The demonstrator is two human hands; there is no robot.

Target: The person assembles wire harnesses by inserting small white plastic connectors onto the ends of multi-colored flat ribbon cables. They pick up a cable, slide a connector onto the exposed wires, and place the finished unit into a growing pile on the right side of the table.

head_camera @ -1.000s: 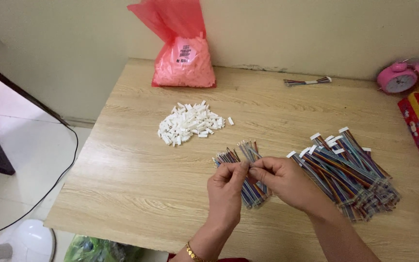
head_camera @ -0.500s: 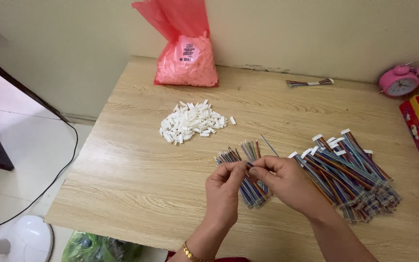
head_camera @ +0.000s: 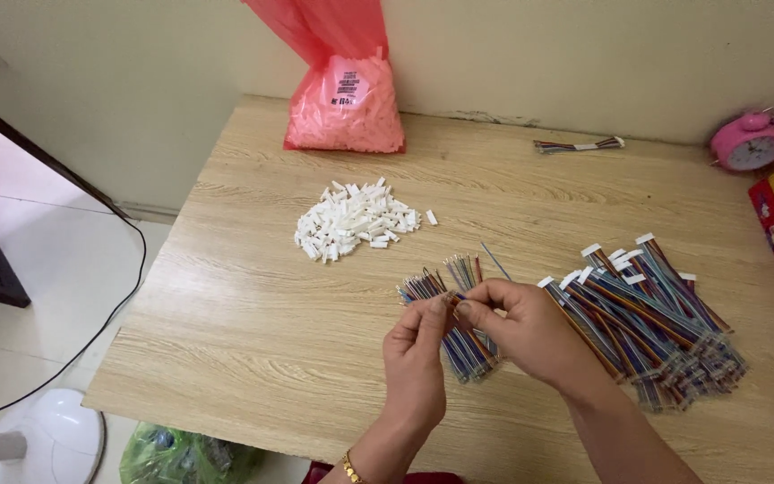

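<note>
Both hands meet over the near middle of the wooden table. The left hand and the right hand pinch the ends of a small bundle of multicoloured wires, fingertips pressed together on it. The bundle lies on the table beneath the hands. To the right lies a larger pile of ribbon cables. Farther left sits a heap of white connectors; behind it, against the wall, stands a pink bag.
</note>
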